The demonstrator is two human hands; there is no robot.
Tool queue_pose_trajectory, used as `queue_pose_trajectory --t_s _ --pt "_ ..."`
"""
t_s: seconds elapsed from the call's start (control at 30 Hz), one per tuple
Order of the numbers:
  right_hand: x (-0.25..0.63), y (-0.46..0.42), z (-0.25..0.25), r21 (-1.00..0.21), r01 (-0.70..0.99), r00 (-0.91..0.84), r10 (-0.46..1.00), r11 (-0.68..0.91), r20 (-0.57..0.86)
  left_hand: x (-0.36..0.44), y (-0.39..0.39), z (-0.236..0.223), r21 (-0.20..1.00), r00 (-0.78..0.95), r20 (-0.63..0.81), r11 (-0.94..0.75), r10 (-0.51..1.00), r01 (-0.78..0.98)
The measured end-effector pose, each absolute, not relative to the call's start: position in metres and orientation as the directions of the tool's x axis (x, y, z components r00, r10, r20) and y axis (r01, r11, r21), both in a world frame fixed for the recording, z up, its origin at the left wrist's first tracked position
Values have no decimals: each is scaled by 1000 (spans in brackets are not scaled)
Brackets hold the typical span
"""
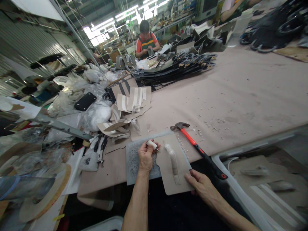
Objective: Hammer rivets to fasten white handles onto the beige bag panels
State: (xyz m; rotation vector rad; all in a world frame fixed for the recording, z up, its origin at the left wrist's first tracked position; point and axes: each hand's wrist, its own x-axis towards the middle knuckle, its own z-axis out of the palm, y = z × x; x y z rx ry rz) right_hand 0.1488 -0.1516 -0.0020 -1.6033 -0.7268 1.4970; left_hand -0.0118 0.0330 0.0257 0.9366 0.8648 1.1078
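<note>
My left hand (145, 158) is closed around a small tool with a white, wrapped-looking grip (152, 144) and a thin dark tip. That tip points toward the notched left edge of a beige bag panel (166, 178). A plastic-wrapped handle strap (173, 162) is fixed along the panel's middle. With thumb and fingers, my right hand (198, 183) pinches the panel's lower right edge. Under the panel lies a worn grey board (134, 166), partly covered. A claw hammer (194, 143) with a red and black handle rests just right of the panel, its head away from me.
Beige panels (138, 99) pile up at the left, beside plastic bags. Black straps (173, 71) are stacked further back. Tiny bits (215, 125) are scattered on the table (240, 86). A white bin (235, 192) with more panels stands at the right. Another person (146, 41) sits across.
</note>
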Motion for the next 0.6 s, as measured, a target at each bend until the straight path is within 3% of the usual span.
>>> queue_pose_trajectory --t_s 0.6 --pt "151 -150 -6 -874 -82 119 866 -478 -485 -10 30 25 961 213 -43 98 976 -257"
